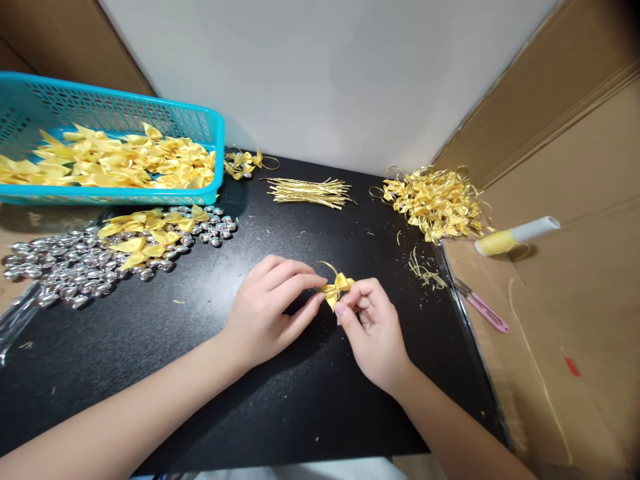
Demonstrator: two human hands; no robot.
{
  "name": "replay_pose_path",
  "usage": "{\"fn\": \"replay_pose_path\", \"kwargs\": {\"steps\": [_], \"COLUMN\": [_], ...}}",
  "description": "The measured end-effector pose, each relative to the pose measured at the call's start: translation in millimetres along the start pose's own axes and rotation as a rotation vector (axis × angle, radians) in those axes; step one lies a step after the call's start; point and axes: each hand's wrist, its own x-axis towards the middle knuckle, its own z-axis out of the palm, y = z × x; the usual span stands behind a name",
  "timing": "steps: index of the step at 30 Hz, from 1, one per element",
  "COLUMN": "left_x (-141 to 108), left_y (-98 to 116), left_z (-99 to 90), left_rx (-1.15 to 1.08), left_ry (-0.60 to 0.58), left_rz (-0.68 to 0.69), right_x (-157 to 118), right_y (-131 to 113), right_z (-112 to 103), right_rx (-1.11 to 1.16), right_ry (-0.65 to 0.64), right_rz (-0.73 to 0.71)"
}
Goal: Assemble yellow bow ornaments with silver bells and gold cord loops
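The black desk (250, 413) forms the work surface. A blue basket (107, 193) at the far left holds yellow ribbon bows (170, 160). Silver beads (70, 263) lie spread in front of it, some beneath more bows. The left hand (273, 307) and right hand (377, 333) meet over mid-desk. A pile of corded bows (437, 203) occupies the far right; gold ties (310, 192) lie between basket and pile. A single bow (341, 283) sits between the hands, its two sides pinched in their narrowed fingers.
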Motion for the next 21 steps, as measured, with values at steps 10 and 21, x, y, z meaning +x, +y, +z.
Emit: {"fn": "replay_pose_path", "kwargs": {"steps": [10, 21], "left_x": [-1.4, -0.9], "left_y": [-3.0, -0.7], "left_z": [4.0, 3.6], "left_rx": [0.103, 0.088], "left_ry": [-0.028, 0.026], "left_rz": [0.088, 0.064], "right_x": [1.0, 4.4], "right_y": [-0.8, -8.6], "right_z": [0.7, 3.2], "right_rx": [0.026, 0.151], "right_ry": [-0.013, -0.007], "right_rz": [0.021, 0.070]}}
